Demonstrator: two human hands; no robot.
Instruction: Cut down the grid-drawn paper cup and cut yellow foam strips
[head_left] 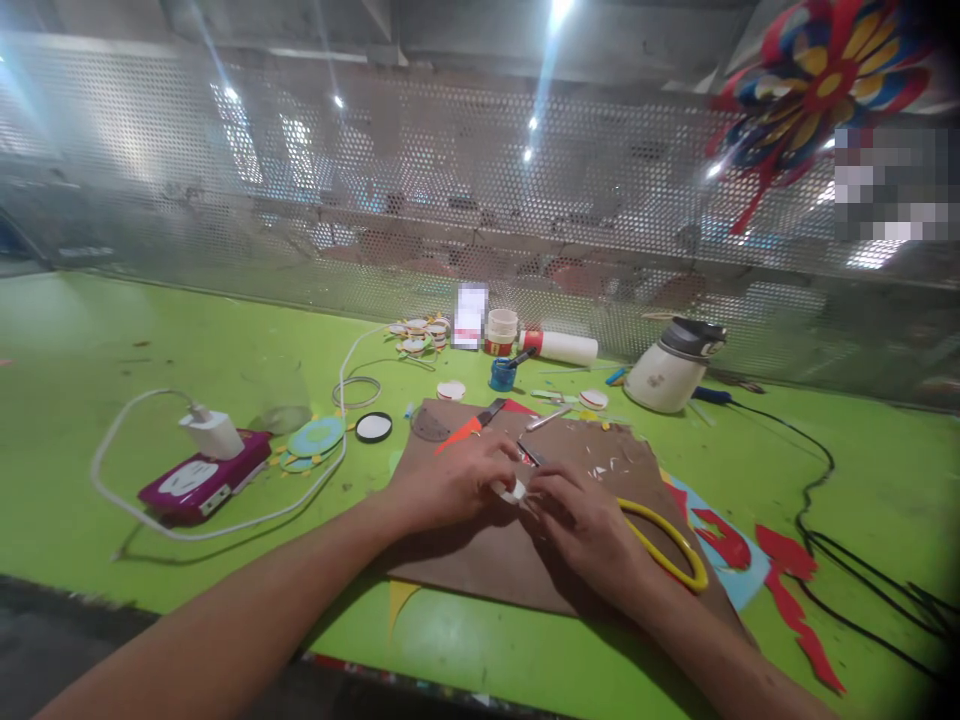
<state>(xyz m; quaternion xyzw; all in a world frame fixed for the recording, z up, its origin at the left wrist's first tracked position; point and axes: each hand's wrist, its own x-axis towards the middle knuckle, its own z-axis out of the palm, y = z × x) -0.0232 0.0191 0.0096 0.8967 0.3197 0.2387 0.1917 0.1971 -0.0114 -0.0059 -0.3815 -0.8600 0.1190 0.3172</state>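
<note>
My left hand [454, 482] is closed, its thumb and fingers pinching a small white piece [513, 492] that looks like paper. From the right, my right hand [581, 515] meets it with bent fingers closed at the piece's other side. Both hands are above a brown board [480, 565]. A yellow-handled pair of scissors [694, 570] lies partly under my right hand. Behind my fingers are an orange-handled cutter [463, 432], a slim metallic craft knife [549, 418], a clear protractor [431, 424] and small paper scraps [598, 472].
On the green table [60, 400] a purple power strip [202, 480] with a white charger [212, 434] and cable is at left. At the back are a blue jar [502, 376], a white tub [501, 332] and a white kettle-like bottle [667, 370]. Red cutouts [806, 620] and black cables [814, 480] lie right.
</note>
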